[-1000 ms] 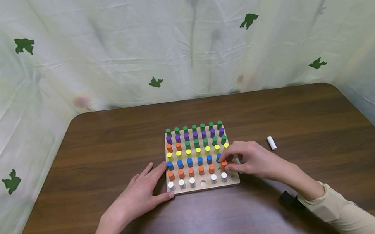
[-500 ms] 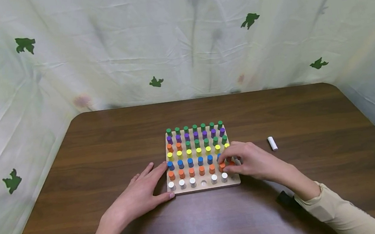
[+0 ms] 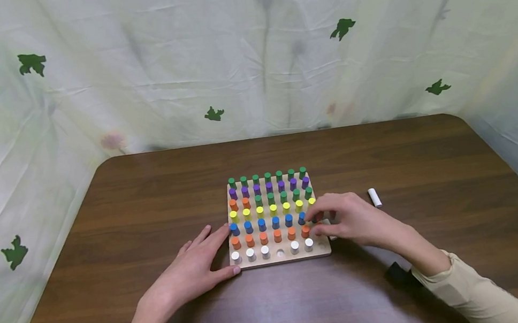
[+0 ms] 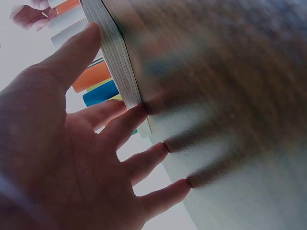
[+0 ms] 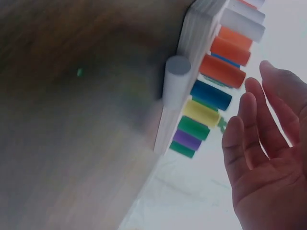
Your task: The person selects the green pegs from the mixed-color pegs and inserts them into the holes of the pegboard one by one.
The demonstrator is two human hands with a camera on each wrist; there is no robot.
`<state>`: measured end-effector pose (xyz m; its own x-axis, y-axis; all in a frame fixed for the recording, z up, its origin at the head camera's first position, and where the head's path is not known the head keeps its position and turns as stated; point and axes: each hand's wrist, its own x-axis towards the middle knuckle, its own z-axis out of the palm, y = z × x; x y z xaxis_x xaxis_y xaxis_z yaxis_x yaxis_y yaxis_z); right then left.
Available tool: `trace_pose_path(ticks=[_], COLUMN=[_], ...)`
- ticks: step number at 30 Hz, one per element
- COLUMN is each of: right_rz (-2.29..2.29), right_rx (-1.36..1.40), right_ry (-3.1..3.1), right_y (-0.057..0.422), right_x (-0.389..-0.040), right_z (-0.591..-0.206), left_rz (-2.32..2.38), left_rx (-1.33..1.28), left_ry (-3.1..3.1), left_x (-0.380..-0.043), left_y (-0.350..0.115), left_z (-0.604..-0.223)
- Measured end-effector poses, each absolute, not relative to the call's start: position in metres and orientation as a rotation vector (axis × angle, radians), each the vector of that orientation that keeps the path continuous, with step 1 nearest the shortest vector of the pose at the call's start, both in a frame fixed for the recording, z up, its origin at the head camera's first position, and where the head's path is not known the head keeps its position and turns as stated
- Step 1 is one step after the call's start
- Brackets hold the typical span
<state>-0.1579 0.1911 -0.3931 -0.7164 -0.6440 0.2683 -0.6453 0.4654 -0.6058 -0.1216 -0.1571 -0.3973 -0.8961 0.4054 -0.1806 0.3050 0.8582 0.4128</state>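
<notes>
A wooden pegboard (image 3: 321, 252) with rows of coloured pegs lies on the table. My left hand (image 3: 194, 265) steadies its left side, fingers spread. In the left wrist view its thumb (image 4: 79, 52) touches the board's edge, and other fingertips reach the tabletop. Over the right side hovers my right hand (image 3: 353, 217), thumb and forefinger apart beside an orange peg (image 3: 305, 232) standing in its row. Nothing is between those fingers; the right wrist view shows the hand (image 5: 268, 158) clear of the pegs. A bare hole (image 3: 280, 253) shows in the front white row.
One loose white peg (image 3: 374, 198) lies on the table to the right. Another white peg (image 5: 176, 84) is right beside the board's right edge, partly hidden under my right hand in the head view. A pale cloth (image 3: 246, 55) hangs behind the table.
The right hand lowered the orange peg into its row and let go; its thumb and forefinger have parted and shifted slightly right. The left hand stays put.
</notes>
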Motion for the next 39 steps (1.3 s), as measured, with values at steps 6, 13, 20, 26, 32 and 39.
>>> trace_pose_path(ticks=[6,13,20,26,32,39], right_rz=[1.153,1.155,1.25,1.261,1.162,1.031], right_rx=[1.068,0.909,0.793,0.813,0.853,0.917], right_ry=[-2.715,-2.819,-2.964,-3.003,-3.047,-3.067], right_y=[0.206,0.22,0.222,0.221,0.219,0.218], right_x=[-0.154,-0.152,-0.158,-0.165,-0.169,-0.17], right_z=[-0.386,-0.39,-0.405,-0.413,-0.413,-0.41], left_rz=[0.557,0.562,0.562,0.559,0.552,0.55], left_rx=[0.534,0.535,0.536,0.543,0.54,0.54], left_ry=[2.772,2.775,2.776,2.777,2.778,2.776], left_x=[-0.121,-0.12,-0.121,-0.122,-0.123,-0.123], left_y=[-0.158,-0.158,-0.158,-0.157,-0.157,-0.157], left_z=[-0.397,-0.398,-0.399,-0.399,-0.4,-0.4])
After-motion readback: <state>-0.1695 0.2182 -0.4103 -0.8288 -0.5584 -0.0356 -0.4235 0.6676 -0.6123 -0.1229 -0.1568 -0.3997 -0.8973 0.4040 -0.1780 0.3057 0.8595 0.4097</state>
